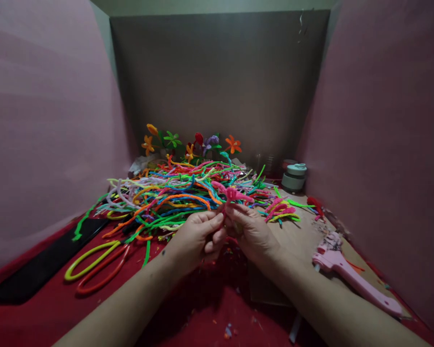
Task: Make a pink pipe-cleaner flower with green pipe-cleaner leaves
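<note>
Between my two hands, a pink pipe-cleaner flower [232,193] stands up with its petals spread to the left and right. My left hand [202,235] pinches its lower part between thumb and fingers. From the other side, my right hand [248,229] also closes thumb and fingertips on it, just under the petals. The fingers hide most of the stem. Right behind the flower lies a large heap of multicoloured pipe cleaners [173,195].
Yellow-and-red-handled scissors [104,270] and a long black flat object [47,262] lie left. A pink glue gun [354,279] rests right, on brown board. Finished pipe-cleaner flowers [233,144] and a mint-lidded jar [294,178] stand behind. Panels enclose both sides and the back.
</note>
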Available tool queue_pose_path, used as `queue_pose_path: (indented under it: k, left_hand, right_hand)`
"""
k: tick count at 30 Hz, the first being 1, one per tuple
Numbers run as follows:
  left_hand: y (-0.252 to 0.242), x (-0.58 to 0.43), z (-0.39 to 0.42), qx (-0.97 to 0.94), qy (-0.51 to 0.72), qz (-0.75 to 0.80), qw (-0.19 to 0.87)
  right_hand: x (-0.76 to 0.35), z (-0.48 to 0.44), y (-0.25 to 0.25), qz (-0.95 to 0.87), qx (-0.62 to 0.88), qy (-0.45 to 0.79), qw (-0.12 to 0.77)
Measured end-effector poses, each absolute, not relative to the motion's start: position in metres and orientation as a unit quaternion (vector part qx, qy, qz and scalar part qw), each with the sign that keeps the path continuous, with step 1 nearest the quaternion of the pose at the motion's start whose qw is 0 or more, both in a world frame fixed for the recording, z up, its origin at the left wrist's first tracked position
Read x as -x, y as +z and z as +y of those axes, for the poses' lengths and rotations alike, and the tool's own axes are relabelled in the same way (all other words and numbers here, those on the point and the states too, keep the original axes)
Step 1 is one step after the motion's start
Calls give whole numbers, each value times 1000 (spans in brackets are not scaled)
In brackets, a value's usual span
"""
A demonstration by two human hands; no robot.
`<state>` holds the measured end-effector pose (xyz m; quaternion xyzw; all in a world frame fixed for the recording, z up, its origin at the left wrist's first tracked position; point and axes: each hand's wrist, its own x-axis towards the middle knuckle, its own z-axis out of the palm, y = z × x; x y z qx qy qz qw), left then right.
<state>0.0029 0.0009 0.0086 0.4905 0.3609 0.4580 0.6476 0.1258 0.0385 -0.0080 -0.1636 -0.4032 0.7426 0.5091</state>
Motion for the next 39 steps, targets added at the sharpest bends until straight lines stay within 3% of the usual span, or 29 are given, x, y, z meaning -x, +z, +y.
queue_pose_path:
  k: [6, 9, 11, 14, 21, 27, 35, 39]
  left_hand:
    - [-1, -8, -1, -723, 437, 518, 135]
    - [-9, -3, 0, -765, 356, 537, 10]
    - [-10, -1, 1, -776, 329, 538, -15]
    - [-6, 1, 2, -763, 358, 536, 52]
    - [14, -3, 0, -625, 460, 486, 402]
    - [20, -1, -4, -501, 469, 394, 611]
    - [11, 9, -3, -436, 410, 210, 773]
    - [13, 7, -4, -480, 410, 242, 737]
  right_hand:
    - [-122, 37, -10, -367, 198, 726, 547]
    - [-121, 35, -7, -366, 224, 719, 547]
    - [-121, 34, -6, -372, 243, 713, 543]
    - [-121, 34, -7, -378, 242, 713, 538]
    - [-126, 36, -8, -425, 190, 720, 514]
    - [-131, 39, -5, -452, 146, 717, 510]
    - [-133, 35, 4, -494, 70, 735, 459]
    - [-130, 33, 4, -462, 94, 733, 490]
